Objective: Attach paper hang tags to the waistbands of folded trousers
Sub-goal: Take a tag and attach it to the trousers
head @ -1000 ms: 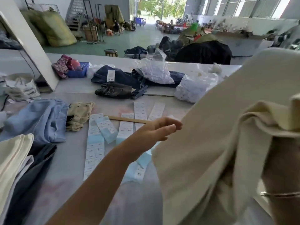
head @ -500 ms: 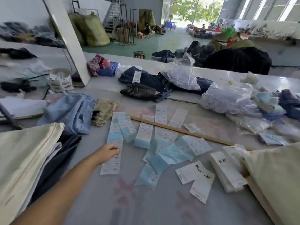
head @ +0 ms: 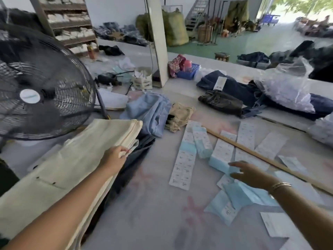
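A stack of folded cream trousers (head: 75, 159) lies at the left of the table on dark trousers (head: 137, 156). My left hand (head: 116, 155) grips the stack's near right edge, fingers curled round the fabric. My right hand (head: 246, 173) hovers with fingers spread and straight over blue and white paper hang tags (head: 221, 156). Long strips of white tags (head: 185, 159) and several loose tags (head: 228, 208) lie spread over the middle of the table.
A large black fan (head: 36, 91) stands at the left. A wooden stick (head: 266, 159) crosses the tags. Light blue (head: 147, 112), tan (head: 180, 116) and dark denim garments (head: 234, 92), plastic bags (head: 286, 83) and a white pillar (head: 156, 40) sit further back.
The view has swung left. My left hand moved from the tag strips to the cream stack and took hold of its edge. My right hand has come into view over the tags.
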### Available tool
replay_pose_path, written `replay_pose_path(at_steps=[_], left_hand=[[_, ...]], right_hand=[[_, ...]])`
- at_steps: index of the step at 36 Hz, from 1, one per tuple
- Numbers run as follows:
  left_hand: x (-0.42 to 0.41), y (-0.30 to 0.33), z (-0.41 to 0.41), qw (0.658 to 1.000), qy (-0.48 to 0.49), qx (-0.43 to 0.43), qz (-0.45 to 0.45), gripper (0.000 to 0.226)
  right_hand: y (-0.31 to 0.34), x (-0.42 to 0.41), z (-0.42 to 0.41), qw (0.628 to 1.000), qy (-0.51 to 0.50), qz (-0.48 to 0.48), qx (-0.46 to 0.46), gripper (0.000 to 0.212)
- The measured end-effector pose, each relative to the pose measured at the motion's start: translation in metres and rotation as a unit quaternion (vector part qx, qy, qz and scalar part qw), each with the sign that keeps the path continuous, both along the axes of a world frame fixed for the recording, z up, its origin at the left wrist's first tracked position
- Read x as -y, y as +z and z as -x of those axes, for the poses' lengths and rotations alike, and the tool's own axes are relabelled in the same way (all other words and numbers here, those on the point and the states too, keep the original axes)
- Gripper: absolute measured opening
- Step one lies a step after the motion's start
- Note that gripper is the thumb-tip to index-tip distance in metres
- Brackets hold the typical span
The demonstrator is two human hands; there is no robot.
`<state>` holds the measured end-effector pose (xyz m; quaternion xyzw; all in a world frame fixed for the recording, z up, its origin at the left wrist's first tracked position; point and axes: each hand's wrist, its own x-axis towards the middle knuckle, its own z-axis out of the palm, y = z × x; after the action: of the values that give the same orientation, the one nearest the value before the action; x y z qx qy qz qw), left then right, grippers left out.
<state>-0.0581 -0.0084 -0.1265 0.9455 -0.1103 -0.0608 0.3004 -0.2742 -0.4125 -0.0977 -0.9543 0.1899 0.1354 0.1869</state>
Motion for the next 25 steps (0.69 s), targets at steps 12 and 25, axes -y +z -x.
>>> replay_pose_path(at_steps=[12, 25], left_hand=[[-0.052, -0.012, -0.114, 0.972, -0.021, 0.012, -0.234, 0.042], [0.024, -0.033, -0.266, 0.876, -0.194, 0.033, -0.439, 0.080]], right_hand=[[-0.038, -0.269, -0.208, 0.966, 0.215, -0.137, 0.039, 0.032], [-0.130, -0.227, -0.163, 0.996, 0.074, 0.043, -0.027, 0.065]])
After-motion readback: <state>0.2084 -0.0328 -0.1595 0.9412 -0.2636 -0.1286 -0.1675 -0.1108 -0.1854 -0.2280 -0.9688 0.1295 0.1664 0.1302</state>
